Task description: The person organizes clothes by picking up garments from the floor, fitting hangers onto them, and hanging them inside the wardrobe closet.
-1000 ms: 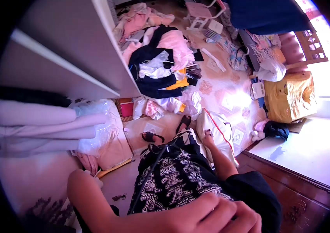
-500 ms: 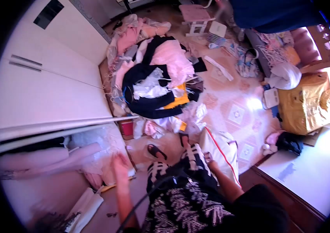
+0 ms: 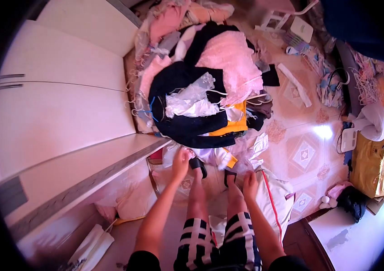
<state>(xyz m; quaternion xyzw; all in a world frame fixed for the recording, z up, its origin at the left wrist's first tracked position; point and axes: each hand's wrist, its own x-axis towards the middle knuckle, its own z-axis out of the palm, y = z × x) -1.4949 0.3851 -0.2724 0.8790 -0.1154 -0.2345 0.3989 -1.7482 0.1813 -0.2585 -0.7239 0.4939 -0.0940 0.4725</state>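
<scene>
Loosely curled R hand [image 3: 250,184] nr bag [image 3: 274,198]

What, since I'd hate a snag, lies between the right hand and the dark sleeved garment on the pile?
Crumpled pale material and a yellow-patched white cloth lie between the right hand and the dark garment, at the near edge of the pile.

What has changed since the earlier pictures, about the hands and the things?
The left hand has moved away from the camera, forward to the near edge of the clothes pile. Whether either hand now holds anything, I cannot tell. The right hand stays by the white bag; pile and gold bag look unmoved.
</scene>
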